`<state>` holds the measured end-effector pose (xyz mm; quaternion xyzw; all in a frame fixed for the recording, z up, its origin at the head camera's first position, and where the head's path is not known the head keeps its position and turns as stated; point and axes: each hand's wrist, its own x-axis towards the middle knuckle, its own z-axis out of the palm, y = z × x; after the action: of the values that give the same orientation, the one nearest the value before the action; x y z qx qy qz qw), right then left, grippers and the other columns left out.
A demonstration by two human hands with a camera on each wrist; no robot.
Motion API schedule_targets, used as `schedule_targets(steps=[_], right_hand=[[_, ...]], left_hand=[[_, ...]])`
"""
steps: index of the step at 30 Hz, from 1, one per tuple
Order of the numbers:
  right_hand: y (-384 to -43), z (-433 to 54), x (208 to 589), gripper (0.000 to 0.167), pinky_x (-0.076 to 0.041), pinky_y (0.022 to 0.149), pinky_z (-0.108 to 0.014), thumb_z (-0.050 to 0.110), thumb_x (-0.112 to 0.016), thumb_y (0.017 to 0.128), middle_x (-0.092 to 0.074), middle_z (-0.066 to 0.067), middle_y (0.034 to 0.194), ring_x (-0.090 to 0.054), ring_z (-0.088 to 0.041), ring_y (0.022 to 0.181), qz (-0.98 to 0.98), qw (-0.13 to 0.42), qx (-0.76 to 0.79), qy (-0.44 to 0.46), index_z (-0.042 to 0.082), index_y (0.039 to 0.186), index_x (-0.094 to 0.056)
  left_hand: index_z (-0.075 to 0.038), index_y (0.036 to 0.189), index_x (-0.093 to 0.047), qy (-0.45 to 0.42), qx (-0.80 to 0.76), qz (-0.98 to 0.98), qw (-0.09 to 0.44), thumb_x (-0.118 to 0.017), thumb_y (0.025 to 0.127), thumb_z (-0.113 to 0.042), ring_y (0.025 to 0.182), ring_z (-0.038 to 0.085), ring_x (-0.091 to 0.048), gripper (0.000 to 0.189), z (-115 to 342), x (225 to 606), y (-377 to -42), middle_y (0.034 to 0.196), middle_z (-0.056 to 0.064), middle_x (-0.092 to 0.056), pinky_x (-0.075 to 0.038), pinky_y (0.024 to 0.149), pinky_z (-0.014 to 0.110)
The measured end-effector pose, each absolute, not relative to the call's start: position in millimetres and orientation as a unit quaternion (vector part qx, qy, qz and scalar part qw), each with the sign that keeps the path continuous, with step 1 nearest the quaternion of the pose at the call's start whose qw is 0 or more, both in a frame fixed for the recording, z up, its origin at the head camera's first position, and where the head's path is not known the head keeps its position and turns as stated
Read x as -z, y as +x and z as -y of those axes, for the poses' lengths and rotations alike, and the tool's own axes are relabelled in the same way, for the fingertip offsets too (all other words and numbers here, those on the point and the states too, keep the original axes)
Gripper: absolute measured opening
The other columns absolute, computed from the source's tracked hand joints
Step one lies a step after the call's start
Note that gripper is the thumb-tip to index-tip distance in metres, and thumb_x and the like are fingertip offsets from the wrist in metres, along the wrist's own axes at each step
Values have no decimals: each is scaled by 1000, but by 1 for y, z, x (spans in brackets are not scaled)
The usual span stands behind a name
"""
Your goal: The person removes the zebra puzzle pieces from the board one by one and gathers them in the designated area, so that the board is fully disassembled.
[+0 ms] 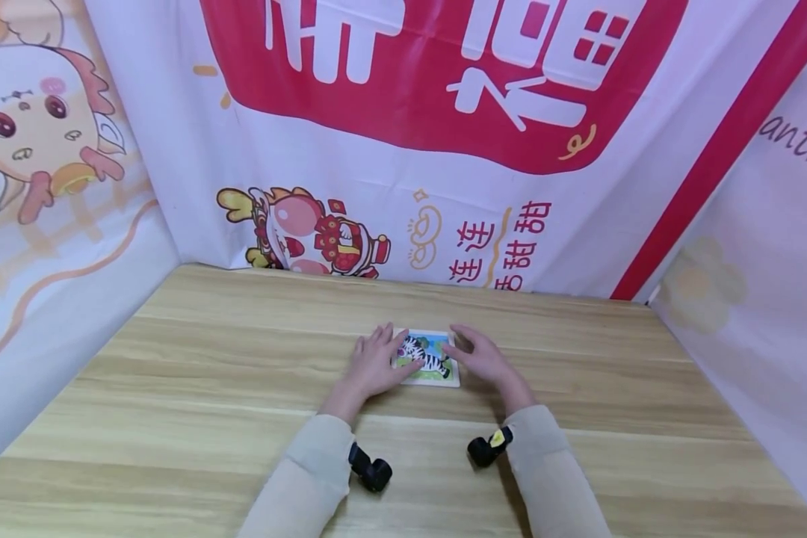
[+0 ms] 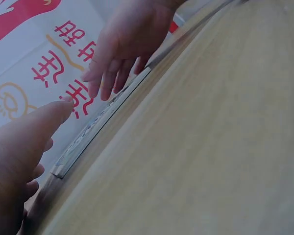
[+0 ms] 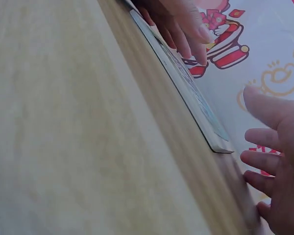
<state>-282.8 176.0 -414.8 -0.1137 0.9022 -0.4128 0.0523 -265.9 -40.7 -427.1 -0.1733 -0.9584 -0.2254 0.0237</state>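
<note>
The head view showed the wrist cameras (image 1: pixel 374 474) nearest. Beyond, the zebra panel (image 1: pixel 433 359) lay flat on the table (image 1: pixel 430 493); uneven pressure from either side might have skewed it. The left hand (image 1: pixel 377 365), spread wide, overlapped its left edge; the right hand (image 1: pixel 482 360), likewise wide, reached over its right; neither gripped it, though contact was unclear. A banner (image 1: pixel 403 175) hung behind.

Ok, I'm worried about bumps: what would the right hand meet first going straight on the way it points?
Probably the right end of the flat, rectangular, white-bordered zebra picture board, though the right hand might skim above it, as depth is unclear.
</note>
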Motion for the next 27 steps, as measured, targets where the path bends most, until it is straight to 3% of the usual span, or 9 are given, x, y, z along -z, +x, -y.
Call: schedule_targets(steps=[6, 11, 17, 27], right_hand=[[-285, -179, 427, 50, -26, 96, -43, 27, -60, 81, -41, -11, 128, -35, -27, 117, -903, 5, 417, -103, 8, 125, -45], [-287, -175, 433, 40, -18, 97, -47, 29, -61, 80, -42, -8, 128, -33, -26, 118, -930, -32, 352, -105, 14, 116, -54], [-286, -172, 436, 36, -11, 96, -50, 31, -61, 80, -39, -7, 130, -27, -27, 121, -942, -29, 320, -96, 18, 112, -55], [-287, -169, 433, 33, -11, 97, -50, 31, -60, 80, -38, -7, 131, -27, -27, 121, -947, -27, 304, -101, 20, 110, -55]], left_hand=[[-20, 133, -35, -194, 212, 957, 30, -41, 78, -62, 126, 31, -13, 69, 35, 431, -263, 139, 15, -20, -4, 98, 53], [-24, 133, -35, -225, 198, 953, 43, -42, 77, -62, 126, 31, -13, 68, 34, 435, -260, 139, 14, -20, -5, 98, 52], [-26, 131, -37, -252, 188, 948, 57, -45, 77, -59, 126, 33, -13, 64, 34, 438, -257, 139, 14, -21, -7, 98, 52], [-24, 131, -39, -270, 175, 945, 53, -42, 79, -58, 127, 31, -11, 62, 34, 438, -258, 139, 12, -21, -7, 98, 51]])
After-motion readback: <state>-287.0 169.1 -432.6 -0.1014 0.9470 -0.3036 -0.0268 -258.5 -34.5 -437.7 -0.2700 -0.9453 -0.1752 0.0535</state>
